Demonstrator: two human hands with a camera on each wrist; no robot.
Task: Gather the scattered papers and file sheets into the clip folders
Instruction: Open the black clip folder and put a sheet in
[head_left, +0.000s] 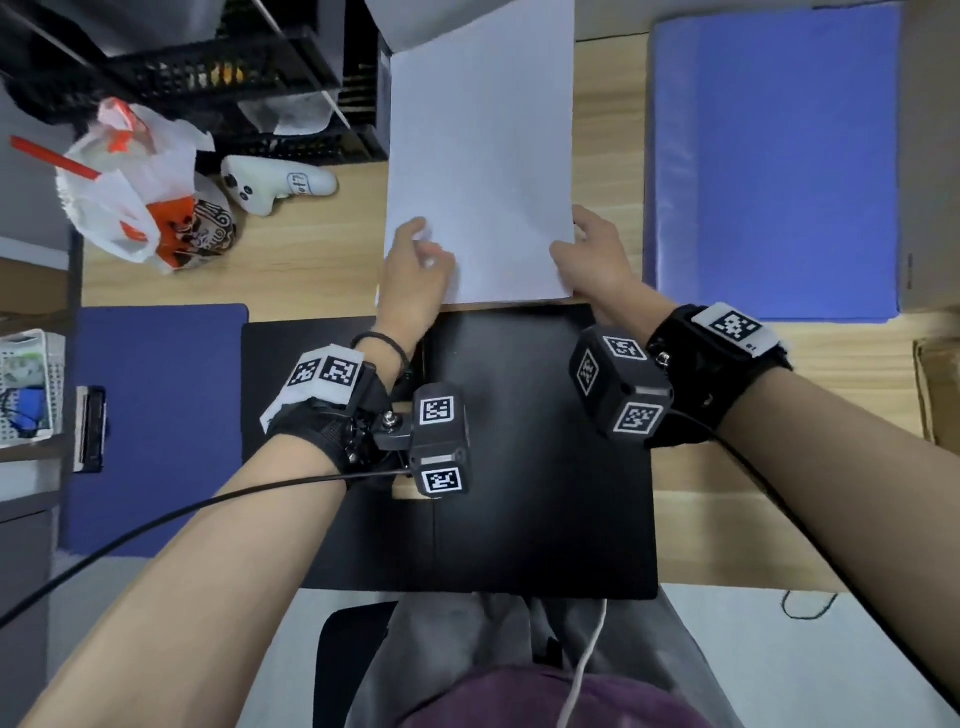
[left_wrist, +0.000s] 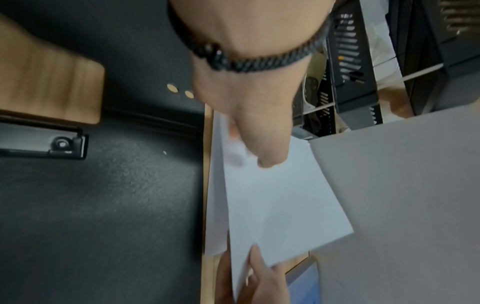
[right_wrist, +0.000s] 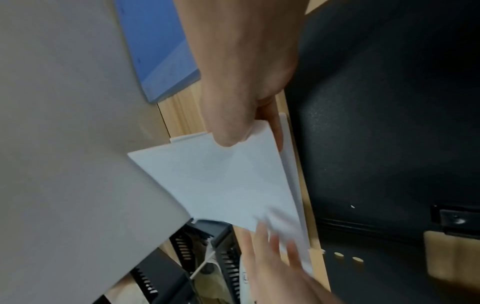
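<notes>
A stack of white papers (head_left: 483, 156) lies on the wooden desk (head_left: 322, 244), just beyond an open black clip folder (head_left: 519, 467). The folder's metal clip (left_wrist: 64, 144) shows in the left wrist view. My left hand (head_left: 421, 244) pinches the stack's near left corner, thumb (left_wrist: 270, 160) on top and fingers beneath. My right hand (head_left: 576, 244) pinches the near right corner, thumb (right_wrist: 228, 135) on top. The sheets (right_wrist: 233, 181) fan slightly apart at the near edge. A dark blue folder (head_left: 156, 415) lies to the left and a light blue folder (head_left: 774, 156) to the right.
A plastic bag holding a cup (head_left: 135, 192) and a white controller (head_left: 270, 187) sit at the back left, before black crates (head_left: 234, 78). A grey panel (left_wrist: 402, 185) overhangs the papers' far end. A white basket (head_left: 26, 389) stands at the left edge, a cardboard box (head_left: 935, 389) at the right.
</notes>
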